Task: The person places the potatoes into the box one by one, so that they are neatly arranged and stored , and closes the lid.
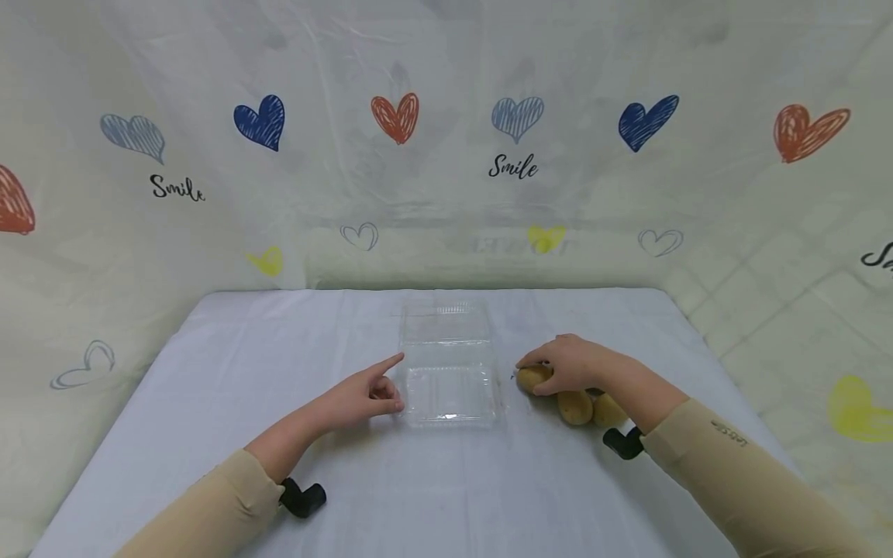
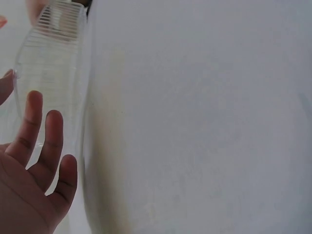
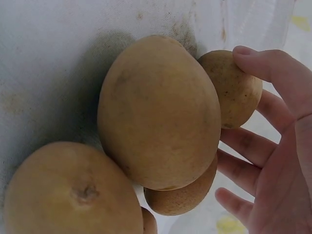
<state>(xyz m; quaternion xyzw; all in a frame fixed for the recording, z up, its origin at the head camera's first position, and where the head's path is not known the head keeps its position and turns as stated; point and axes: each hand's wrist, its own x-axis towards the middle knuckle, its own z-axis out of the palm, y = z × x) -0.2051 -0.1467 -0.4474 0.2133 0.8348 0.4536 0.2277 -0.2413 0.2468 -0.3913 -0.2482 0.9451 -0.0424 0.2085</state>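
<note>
A clear plastic container (image 1: 449,395) lies with its lid (image 1: 445,322) folded back. At its left edge is my left hand (image 1: 366,397), index finger extended and fingertips at the rim; the left wrist view shows the hand (image 2: 36,180) with spread fingers beside the container (image 2: 53,63). Right of the container, my right hand (image 1: 568,364) grips a potato (image 1: 533,378) between thumb and fingers. In the right wrist view the thumb of the hand (image 3: 278,146) lies on that small potato (image 3: 234,90), with a larger potato (image 3: 158,114) beside it.
More potatoes lie close by, one (image 1: 575,408) just below the right hand and another (image 1: 608,411) near the right wrist. A white cloth (image 1: 446,496) covers the table. Behind it hangs a pale sheet (image 1: 446,186) printed with hearts.
</note>
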